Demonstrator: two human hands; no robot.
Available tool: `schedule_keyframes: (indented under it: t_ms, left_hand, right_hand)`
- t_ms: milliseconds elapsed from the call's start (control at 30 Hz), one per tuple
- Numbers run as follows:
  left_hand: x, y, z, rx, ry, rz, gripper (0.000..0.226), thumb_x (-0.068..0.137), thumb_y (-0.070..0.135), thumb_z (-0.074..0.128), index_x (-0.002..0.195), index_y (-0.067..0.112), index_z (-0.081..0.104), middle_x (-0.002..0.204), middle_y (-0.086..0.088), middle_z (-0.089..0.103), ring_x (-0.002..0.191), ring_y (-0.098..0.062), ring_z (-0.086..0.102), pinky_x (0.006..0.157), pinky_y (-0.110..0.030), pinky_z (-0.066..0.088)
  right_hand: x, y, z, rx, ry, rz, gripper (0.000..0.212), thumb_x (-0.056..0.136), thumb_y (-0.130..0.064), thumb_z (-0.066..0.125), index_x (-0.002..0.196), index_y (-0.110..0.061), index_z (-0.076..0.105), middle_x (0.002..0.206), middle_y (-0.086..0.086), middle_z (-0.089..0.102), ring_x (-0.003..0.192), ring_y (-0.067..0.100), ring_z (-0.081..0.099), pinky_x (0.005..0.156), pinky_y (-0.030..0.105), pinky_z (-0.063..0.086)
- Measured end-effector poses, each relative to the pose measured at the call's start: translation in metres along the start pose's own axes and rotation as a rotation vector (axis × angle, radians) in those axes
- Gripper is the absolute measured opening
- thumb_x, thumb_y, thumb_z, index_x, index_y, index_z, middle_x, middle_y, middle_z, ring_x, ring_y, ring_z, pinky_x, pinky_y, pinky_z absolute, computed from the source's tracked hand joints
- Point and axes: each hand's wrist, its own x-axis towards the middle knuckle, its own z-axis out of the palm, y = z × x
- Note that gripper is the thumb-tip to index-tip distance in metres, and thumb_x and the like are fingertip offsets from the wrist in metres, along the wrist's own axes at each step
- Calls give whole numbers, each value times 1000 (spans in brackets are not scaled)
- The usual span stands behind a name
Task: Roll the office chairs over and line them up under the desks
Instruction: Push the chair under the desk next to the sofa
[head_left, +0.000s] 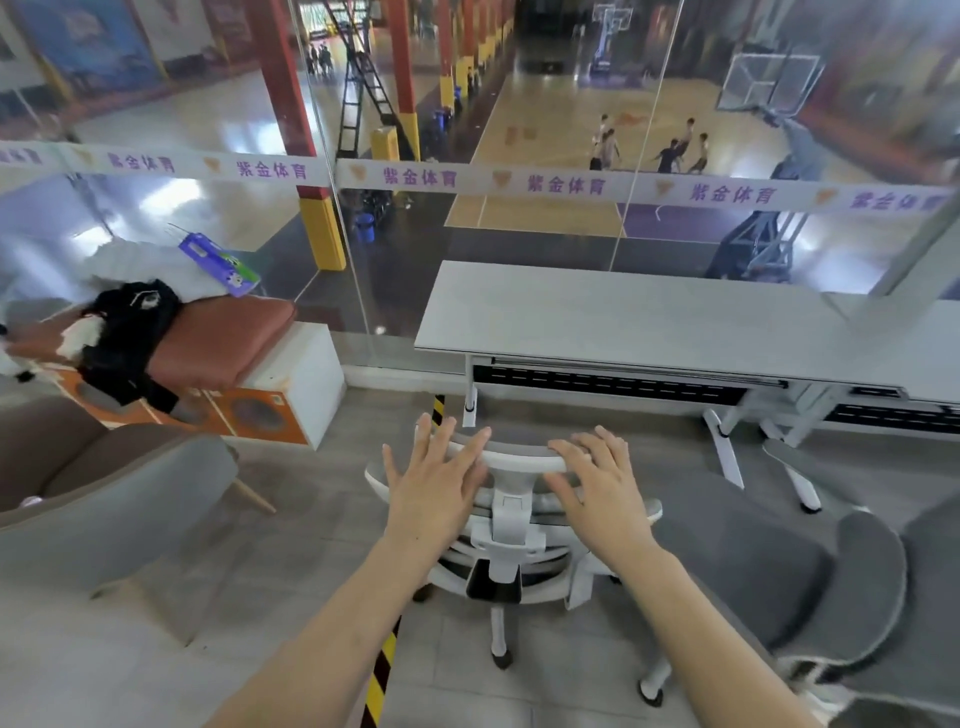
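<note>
— Under the front edge of the grey table (623, 317), what stands there?

— A white-framed office chair (511, 512) with grey mesh, its back toward the camera and its seat partly tucked beneath the table edge. Its wheeled base (501, 652) stands on the grey tiled floor (291, 525), beside a strip of yellow-and-black tape (382, 670).

— And the hands?

— Both are on the chair's headrest (519, 457). The left hand (436, 486) lies flat, fingers spread, its grip released. The right hand (597, 480) rests over the top of the headrest, fingers loosely curved and not clenched.

— Anything to the right?

— A second grey chair (810, 582) stands just beside the first one, near the camera, not under the table. Another table (914, 353) adjoins the first further right.

— To the left?

— A grey armchair (119, 509), and behind it a brown cushion (218, 338) on a white-and-orange box (306, 384), with black clothing (130, 338) draped across. Glass panels (545, 104) behind the tables overlook a sports hall.
</note>
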Motion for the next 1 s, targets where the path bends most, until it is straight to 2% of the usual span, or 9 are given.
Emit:
schedule_keyframes:
  t_ms: [67, 167, 267, 333, 467, 633, 767, 1000]
  left_hand:
    - [0, -4, 2, 13, 6, 29, 50, 110, 58, 15, 159, 56, 2, 175, 5, 2, 160, -23, -14, 121, -74, 4]
    - [-1, -16, 10, -71, 25, 12, 64, 109, 62, 16, 159, 49, -21, 172, 6, -23, 159, -22, -19, 125, -68, 3]
    - [-3, -34, 21, -178, -45, -124, 81, 103, 73, 18, 154, 40, -36, 167, 5, -36, 157, -24, -24, 125, -65, -4]
    - [-2, -44, 29, -185, -128, -212, 91, 96, 82, 18, 151, 39, -40, 165, 1, -40, 156, -29, -25, 125, -65, -6]
    - [25, -53, 34, -173, -274, -305, 107, 81, 98, 18, 145, 39, -45, 165, -10, -38, 156, -38, -25, 121, -71, -6]
    - [41, -58, 42, -205, -464, -396, 133, 57, 113, 20, 140, 39, -53, 160, -4, -48, 152, -40, -33, 115, -81, -3]
    - [43, -55, 49, -196, -483, -444, 137, 51, 114, 18, 142, 38, -51, 158, 1, -51, 149, -38, -40, 109, -87, -2]
    - [65, -61, 56, -221, -460, -486, 133, 49, 113, 25, 131, 47, -56, 161, 3, -46, 151, -38, -37, 108, -88, 3]
  right_hand:
    - [-3, 0, -7, 31, -22, 34, 48, 101, -53, 50, 146, -34, 53, 158, 1, 43, 156, 23, 13, 127, 51, 16]
    - [-11, 9, -18, 0, -74, 66, 68, 99, -60, 48, 160, -40, 26, 172, -6, 7, 158, 16, -9, 128, 45, 6]
    - [-20, 30, -21, 19, -116, 233, 89, 95, -69, 50, 161, -47, -5, 172, -6, -10, 158, 20, -13, 127, 48, 6]
    - [-23, 47, -16, 17, -187, 346, 99, 90, -80, 47, 159, -46, -15, 172, -2, -13, 158, 22, -13, 127, 51, 7]
    - [-18, 71, 2, 2, -385, 475, 121, 69, -101, 32, 160, -39, -17, 172, 4, -17, 158, 25, -15, 127, 56, 4]
    - [-3, 83, 21, 54, -471, 508, 136, 62, -104, 43, 158, -35, -26, 169, -1, -25, 156, 21, -23, 126, 55, -6]
    - [-3, 91, 32, 54, -474, 494, 136, 61, -105, 39, 154, -36, -31, 167, -7, -31, 153, 18, -28, 125, 55, -12]
    - [15, 96, 48, 72, -415, 475, 134, 61, -105, 42, 157, -39, -24, 169, -12, -24, 155, 17, -24, 125, 54, -13]
